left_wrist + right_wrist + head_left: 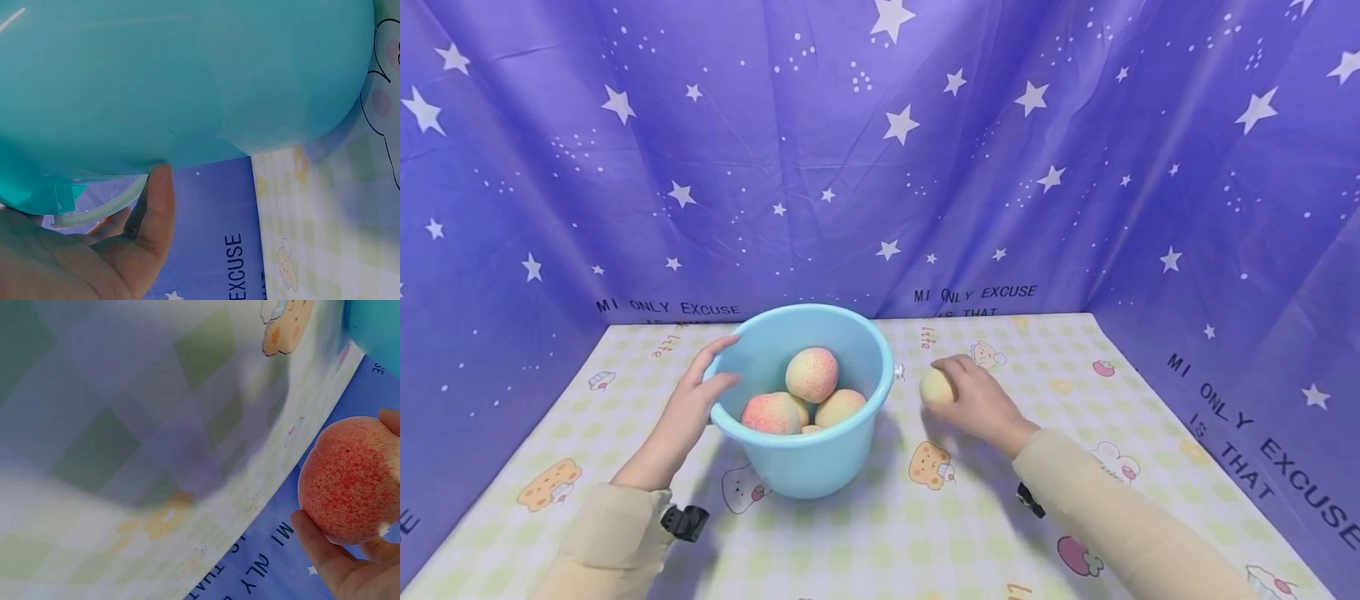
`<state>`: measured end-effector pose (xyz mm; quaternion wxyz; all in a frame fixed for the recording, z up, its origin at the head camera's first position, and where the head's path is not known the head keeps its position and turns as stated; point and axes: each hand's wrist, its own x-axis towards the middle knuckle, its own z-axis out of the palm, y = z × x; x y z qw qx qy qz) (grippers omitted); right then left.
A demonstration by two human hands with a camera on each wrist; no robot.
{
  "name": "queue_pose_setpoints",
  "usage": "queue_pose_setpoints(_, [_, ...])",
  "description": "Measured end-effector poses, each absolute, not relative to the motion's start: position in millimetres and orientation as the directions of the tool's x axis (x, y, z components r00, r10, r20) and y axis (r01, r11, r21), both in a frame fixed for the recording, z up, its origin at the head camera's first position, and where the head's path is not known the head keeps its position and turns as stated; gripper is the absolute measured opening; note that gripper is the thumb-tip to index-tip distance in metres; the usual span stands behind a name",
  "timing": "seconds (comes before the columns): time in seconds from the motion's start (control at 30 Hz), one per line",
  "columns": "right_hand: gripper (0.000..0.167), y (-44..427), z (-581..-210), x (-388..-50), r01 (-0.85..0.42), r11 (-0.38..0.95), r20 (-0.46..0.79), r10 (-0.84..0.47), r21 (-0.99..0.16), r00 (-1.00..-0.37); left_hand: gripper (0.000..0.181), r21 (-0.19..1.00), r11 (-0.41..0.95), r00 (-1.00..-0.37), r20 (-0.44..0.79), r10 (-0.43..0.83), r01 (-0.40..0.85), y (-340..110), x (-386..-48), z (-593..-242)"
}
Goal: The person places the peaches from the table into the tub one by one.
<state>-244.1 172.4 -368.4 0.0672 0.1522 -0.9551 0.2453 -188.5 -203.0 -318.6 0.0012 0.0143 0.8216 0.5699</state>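
Note:
A light blue bucket point(820, 462) stands on the table, tilted a little toward me in the head view. Inside it lie several peaches point(812, 375), yellow with red speckles. My left hand point(681, 408) grips the bucket's left rim, thumb over the edge. The left wrist view has its fingers point(159, 206) by the bucket wall and a pale handle point(103, 212). To the right of the bucket, my right hand point(985, 408) holds another peach point(936, 388) above the cloth. Red speckles cover the side of this peach that faces the right wrist camera.
A checked tablecloth point(865, 542) with cartoon prints covers the table. Purple curtains point(820, 167) with white stars and black lettering hang behind and at both sides. Each wrist wears a black strap point(685, 522).

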Motion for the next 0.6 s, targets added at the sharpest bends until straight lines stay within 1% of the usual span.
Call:
queue_pose_setpoints(0.3, [0.069,172.1,-350.0,-239.5,-0.349,0.821,0.223,-0.274,-0.452,-0.935,0.063,0.936,0.351,-1.000,0.014,0.024,0.021,-202.5,-188.0,-316.9])
queue_pose_setpoints(0.6, [0.068,174.7,-332.3,-236.7,-0.390,0.809,0.275,-0.292,-0.441,-0.916,0.063,0.937,0.347,-0.999,0.024,0.022,0.030,-202.0,-188.2,-317.5])
